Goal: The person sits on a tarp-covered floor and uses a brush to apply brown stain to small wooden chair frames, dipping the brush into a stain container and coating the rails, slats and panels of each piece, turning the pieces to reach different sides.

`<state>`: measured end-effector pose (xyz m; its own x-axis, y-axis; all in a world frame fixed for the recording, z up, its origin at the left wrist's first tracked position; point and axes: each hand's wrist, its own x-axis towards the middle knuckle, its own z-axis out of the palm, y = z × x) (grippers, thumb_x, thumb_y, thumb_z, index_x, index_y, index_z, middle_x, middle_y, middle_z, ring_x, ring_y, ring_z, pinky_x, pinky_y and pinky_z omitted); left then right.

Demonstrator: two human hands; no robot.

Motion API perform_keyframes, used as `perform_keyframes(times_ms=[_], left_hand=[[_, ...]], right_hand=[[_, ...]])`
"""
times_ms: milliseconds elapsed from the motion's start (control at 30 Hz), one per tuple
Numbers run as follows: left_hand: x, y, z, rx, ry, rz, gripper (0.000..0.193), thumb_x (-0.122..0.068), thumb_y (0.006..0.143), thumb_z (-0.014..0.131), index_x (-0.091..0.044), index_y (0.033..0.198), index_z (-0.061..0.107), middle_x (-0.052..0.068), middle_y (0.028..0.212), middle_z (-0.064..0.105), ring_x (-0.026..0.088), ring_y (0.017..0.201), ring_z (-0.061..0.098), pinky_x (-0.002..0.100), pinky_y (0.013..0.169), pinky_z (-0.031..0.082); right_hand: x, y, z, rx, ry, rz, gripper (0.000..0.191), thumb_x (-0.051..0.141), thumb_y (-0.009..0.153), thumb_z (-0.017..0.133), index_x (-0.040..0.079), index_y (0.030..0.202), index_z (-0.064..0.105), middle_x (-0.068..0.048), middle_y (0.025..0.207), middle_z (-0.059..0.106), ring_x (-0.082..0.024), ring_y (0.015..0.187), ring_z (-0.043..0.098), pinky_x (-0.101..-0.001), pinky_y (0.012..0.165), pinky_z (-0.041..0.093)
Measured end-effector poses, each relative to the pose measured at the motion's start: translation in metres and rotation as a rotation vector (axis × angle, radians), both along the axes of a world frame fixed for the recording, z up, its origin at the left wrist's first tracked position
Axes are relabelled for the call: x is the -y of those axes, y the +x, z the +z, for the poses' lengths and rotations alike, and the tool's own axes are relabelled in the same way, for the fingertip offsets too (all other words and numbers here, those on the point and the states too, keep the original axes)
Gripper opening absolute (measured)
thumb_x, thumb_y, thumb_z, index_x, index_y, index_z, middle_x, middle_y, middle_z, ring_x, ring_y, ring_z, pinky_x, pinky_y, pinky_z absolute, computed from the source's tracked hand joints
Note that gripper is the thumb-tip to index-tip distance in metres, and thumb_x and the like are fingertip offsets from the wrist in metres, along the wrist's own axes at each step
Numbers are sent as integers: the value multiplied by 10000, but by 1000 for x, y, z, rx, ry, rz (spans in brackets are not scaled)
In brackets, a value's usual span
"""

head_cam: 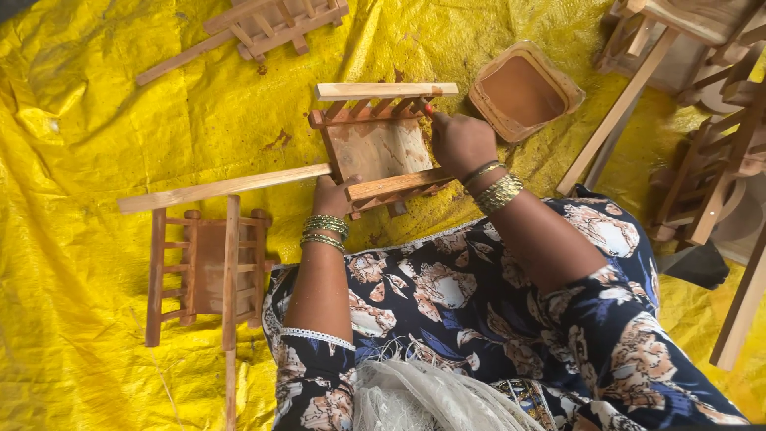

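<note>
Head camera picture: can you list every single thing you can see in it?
wooden cart: one, red-brown stained, held in the middle
second wooden cart: one, partly stained, lower left
wooden frame: one, pale, top
paint tub: one, brown liquid inside, upper right
unfinished wooden pieces: several, pale, right edge
plastic sheet: one, yellow, under everything
floral dress: one, dark blue, bottom
left hand: gold bangles, gripping cart's near side
right hand: gold bangles, touching cart's far rail

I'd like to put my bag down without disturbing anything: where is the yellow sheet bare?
The widest bare stretch of the yellow sheet lies far left, between the upper wooden frame and the lower wooden cart. It is crowded around the cart in hand, held by the left hand and right hand, beside the stain tub, and among the stacked pieces at right.
</note>
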<state>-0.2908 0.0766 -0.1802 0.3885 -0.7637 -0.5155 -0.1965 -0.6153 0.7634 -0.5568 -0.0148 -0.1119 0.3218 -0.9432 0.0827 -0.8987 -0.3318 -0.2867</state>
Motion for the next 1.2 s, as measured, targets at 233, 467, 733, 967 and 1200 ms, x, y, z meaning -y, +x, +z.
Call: perform_keyframes(times_ms=[233, 467, 733, 967, 1200], left_hand=[[-3, -14, 27, 75, -144, -42, 480, -199, 828, 788, 57, 1179, 585, 201, 1062, 747, 280, 910, 754, 367, 808, 601], [-1, -36, 46, 125, -239, -102, 601, -198, 827, 776, 52, 1296, 496, 213, 1215, 703, 308, 1102, 713, 388, 953, 548], [1, -31, 47, 200, -179, -113, 612, -221, 839, 790, 55, 1301, 498, 228, 1207, 704, 338, 1098, 703, 407, 963, 540], [-9, -21, 31, 96, -209, -37, 562, -186, 828, 792, 62, 1257, 529, 220, 1131, 725, 306, 979, 744, 382, 853, 594], [-42, -38, 72, -191, -87, 182, 429, -144, 845, 720, 12, 1213, 566, 200, 1003, 735, 257, 662, 731, 360, 410, 510]], right_hand=[[8, -8, 15, 72, 115, -46, 249, 261, 1027, 534, 155, 979, 754, -129, 737, 700, -329, 650, 688, -471, 594, 558], [-2, -10, 48, 58, 85, -124, 257, 247, 1018, 529, 129, 1059, 754, -170, 710, 697, -382, 646, 685, -508, 581, 545], [-21, -21, 74, 190, 119, 61, 261, 246, 1026, 543, 191, 1156, 763, -119, 728, 706, -301, 596, 678, -440, 555, 542], [-21, -51, 57, 50, 31, -37, 243, 218, 984, 606, 222, 1135, 795, -129, 725, 700, -315, 612, 668, -440, 567, 541], [-93, -149, 59, 1455, 612, -72, 358, 233, 1037, 555, 21, 1307, 658, -58, 912, 677, -207, 844, 652, -384, 831, 549]])
